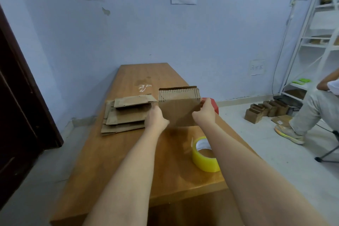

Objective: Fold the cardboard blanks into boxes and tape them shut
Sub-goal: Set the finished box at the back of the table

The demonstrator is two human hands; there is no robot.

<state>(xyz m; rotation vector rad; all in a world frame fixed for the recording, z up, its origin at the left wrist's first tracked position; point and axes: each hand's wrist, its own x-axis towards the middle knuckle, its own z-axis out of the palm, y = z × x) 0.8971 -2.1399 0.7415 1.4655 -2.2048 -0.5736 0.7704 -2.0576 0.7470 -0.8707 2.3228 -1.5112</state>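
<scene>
Cardboard box (178,110), half-formed, held above the table (128,161): left hand (156,117) and right hand (206,110) apparently gripping its sides; a loose grip could let it spring flat.

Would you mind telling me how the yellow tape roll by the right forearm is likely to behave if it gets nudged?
The tape roll lies flat on the table, so it would probably slide, not roll. Its hollow core suggests it is light and easy to shift. It sits near the table's right edge, so a push that way may drop it.
</scene>
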